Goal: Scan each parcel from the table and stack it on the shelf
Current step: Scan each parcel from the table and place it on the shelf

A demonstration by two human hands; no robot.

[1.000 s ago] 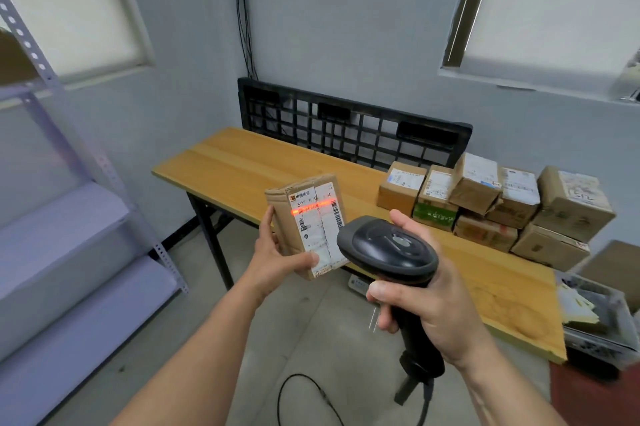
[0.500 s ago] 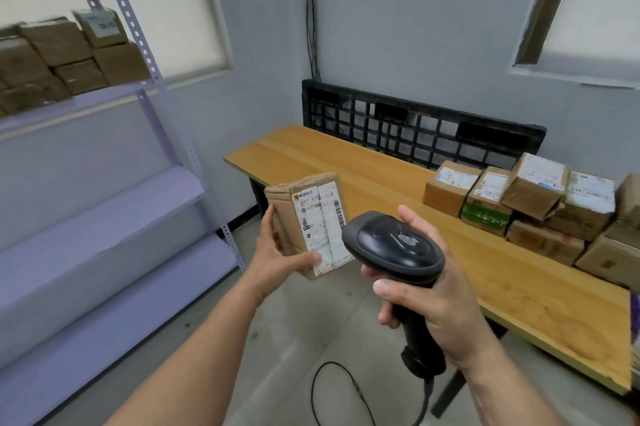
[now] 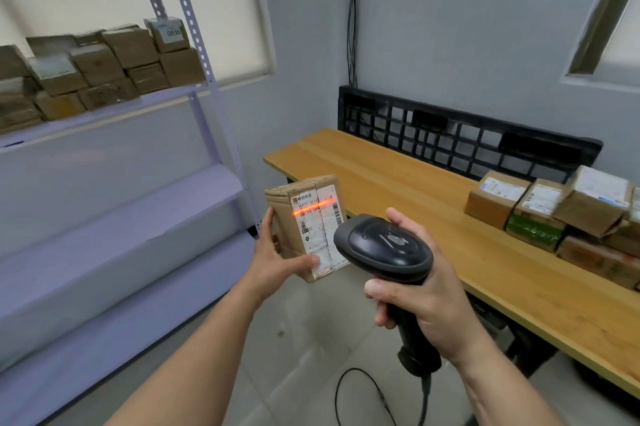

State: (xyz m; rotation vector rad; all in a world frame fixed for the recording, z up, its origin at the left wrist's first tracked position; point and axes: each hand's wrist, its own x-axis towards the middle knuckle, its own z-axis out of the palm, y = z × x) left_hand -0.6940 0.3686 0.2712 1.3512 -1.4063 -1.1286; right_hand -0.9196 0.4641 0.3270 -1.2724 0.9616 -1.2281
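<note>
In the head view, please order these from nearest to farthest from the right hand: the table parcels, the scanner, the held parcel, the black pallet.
1. Scanner, gripped in the right hand itself.
2. Held parcel, just left, in the left hand.
3. Table parcels, farther right on the table.
4. Black pallet, standing behind the table.

Table parcels [image 3: 533, 214]: blurring, running off the right edge. Shelf parcels [image 3: 104, 69]: left edge cutting the stack. Scanner [image 3: 384, 245]: hiding the lower label corner of the held parcel [image 3: 287, 221].
</note>
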